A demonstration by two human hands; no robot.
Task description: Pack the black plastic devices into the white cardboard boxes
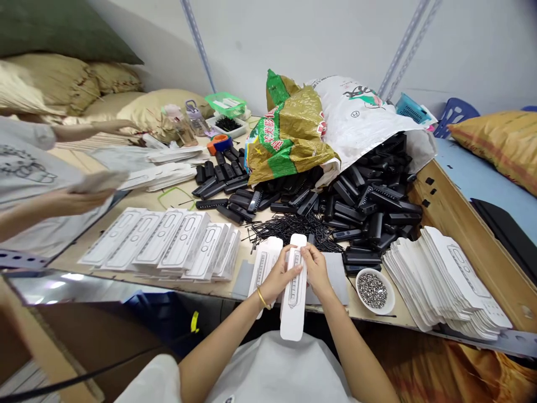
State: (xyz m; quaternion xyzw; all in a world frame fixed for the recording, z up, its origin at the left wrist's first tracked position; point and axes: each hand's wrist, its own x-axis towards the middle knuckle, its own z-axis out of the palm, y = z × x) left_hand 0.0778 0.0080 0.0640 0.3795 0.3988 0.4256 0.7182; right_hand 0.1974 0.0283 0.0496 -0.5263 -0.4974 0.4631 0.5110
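A long, narrow white carton (292, 319) with a line drawing printed on it is upright between my hands at the table's front edge. My left hand (277, 278) is closed on its left edge, thumb across the printed face. On the right edge, near the top, the fingers of my right hand (315, 268) pinch the carton. A second white carton (266, 258) lies just behind my left hand; I cannot tell whether that hand touches it. Beneath them is a grey sheet (335, 274). Beyond my hands lies a heap of thin black screws or pins (289, 226).
Black plastic cases (348, 196) pile up under white (356, 120) and gold sacks (289, 134). A bowl of small metal parts (372, 291) and stacked flat cartons (440, 280) stand right. Printed cartons (180, 238) line the left, near another person's blurred hand (94, 190).
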